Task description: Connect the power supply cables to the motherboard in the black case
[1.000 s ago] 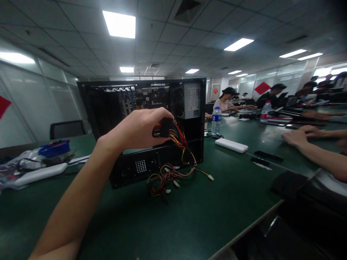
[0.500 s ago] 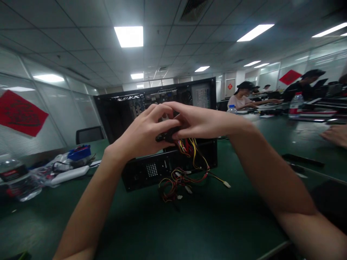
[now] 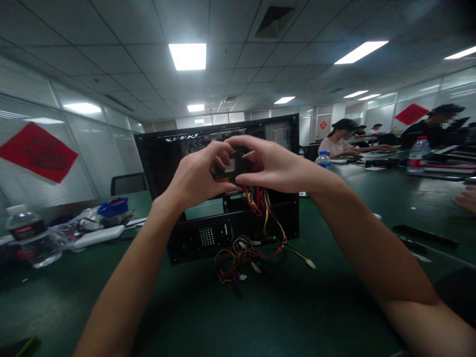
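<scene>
A black computer case (image 3: 292, 218) stands on its side edge on the table, its inside towards me. In front of its interior my left hand (image 3: 199, 171) curls its fingers, with the thumb stretched below, around a dark part (image 3: 238, 168). My right hand (image 3: 277, 163) closes on the same part from the other side, fingers bent over and thumb beneath. Hands hide most of this part, so its kind is unclear. Red, yellow and black cables (image 3: 266, 213) come out under my right hand. They run down to loose white connectors (image 3: 255, 267) on the table.
To the left are a water bottle (image 3: 31, 238), a white bar-shaped object (image 3: 99, 237), plastic bags and a blue item (image 3: 112, 207). Black strips (image 3: 426, 235) lie at right. Another bottle (image 3: 419, 154), co-workers and a co-worker's hand (image 3: 464, 199) are farther right.
My fingers have spread a little, leaving a wider gap in which more of the dark part shows. The whole scene has shifted slightly right as the head turned.
</scene>
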Demonstrator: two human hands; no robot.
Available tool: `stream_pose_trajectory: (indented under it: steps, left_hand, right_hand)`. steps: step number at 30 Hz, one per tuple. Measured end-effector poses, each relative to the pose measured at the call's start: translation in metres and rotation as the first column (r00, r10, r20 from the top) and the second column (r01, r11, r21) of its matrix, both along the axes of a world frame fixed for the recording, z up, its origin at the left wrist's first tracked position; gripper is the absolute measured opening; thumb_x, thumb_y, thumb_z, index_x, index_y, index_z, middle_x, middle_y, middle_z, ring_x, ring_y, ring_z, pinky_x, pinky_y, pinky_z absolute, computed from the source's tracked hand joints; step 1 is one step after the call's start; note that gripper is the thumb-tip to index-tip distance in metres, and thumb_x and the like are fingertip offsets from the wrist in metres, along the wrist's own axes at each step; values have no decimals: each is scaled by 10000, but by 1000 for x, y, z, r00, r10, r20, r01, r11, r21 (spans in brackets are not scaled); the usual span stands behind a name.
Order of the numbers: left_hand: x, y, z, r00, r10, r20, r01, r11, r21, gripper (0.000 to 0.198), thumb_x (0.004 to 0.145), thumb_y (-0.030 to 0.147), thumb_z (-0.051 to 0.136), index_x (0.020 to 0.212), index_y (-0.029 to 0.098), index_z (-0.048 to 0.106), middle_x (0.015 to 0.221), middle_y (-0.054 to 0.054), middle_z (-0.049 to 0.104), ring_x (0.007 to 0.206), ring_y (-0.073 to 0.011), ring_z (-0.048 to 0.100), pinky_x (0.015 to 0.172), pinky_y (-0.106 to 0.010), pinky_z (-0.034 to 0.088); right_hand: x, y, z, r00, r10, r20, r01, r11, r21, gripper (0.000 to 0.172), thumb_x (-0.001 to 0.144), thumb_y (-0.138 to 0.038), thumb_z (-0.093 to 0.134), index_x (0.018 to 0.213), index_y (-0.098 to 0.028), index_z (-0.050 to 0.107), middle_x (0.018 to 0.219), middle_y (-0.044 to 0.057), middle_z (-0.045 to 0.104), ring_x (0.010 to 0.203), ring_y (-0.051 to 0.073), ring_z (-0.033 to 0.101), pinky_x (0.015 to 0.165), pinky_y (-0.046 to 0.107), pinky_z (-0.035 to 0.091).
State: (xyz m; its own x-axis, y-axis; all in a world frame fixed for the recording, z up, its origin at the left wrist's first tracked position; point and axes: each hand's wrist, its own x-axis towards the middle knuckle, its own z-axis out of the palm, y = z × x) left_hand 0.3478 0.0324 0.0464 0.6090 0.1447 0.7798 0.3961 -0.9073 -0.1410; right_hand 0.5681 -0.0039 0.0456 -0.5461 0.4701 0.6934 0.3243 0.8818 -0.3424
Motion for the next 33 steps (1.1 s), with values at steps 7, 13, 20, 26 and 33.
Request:
stream_pose_trajectory:
  steps: [7,13,20,26,33]
  left_hand:
    - [16,9,-8,953,3,304,126,905,-406,333,834,353,771,1045,97,748,963,-113,792,837,-213,756,761,-326,640]
    - [11,-2,-6,967,45,249,0,984,-177,318,893,332,727,1122,114,761,995,-114,797,828,-199,758,738,-293,613]
    - [-2,-20,-3,984,177,4,-172,951,256,284,932,381,710,1114,171,768,924,-79,799,747,-186,749,628,-270,530]
    - [0,-28,-2,988,155,9,-154,978,140,194,880,278,729,1045,184,767,865,-42,792,748,-181,747,658,-274,549]
    - [1,-28,1,958,-133,252,222,903,-367,170,835,214,732,978,130,697,957,-76,779,860,-174,750,799,-283,630]
  right_hand:
    - [-5,42,-3,953,-69,-293,63,998,-31,632,835,-304,702,1414,-170,486,972,63,669,844,213,670,690,320,584]
    - [0,42,1,963,17,-271,-11,1000,24,469,834,-358,738,1225,-126,625,955,70,671,771,160,633,643,275,539]
    - [17,12,5,989,90,-119,-91,996,-10,422,839,-356,769,1172,-100,727,837,51,699,721,138,622,593,250,504]
    - [24,5,7,991,129,-27,-131,988,-80,496,855,-301,748,1317,-133,685,983,72,736,841,168,689,706,286,586]
    - [15,5,3,990,4,-138,14,991,133,363,881,-271,722,1229,-167,737,1083,86,738,960,216,709,844,357,620]
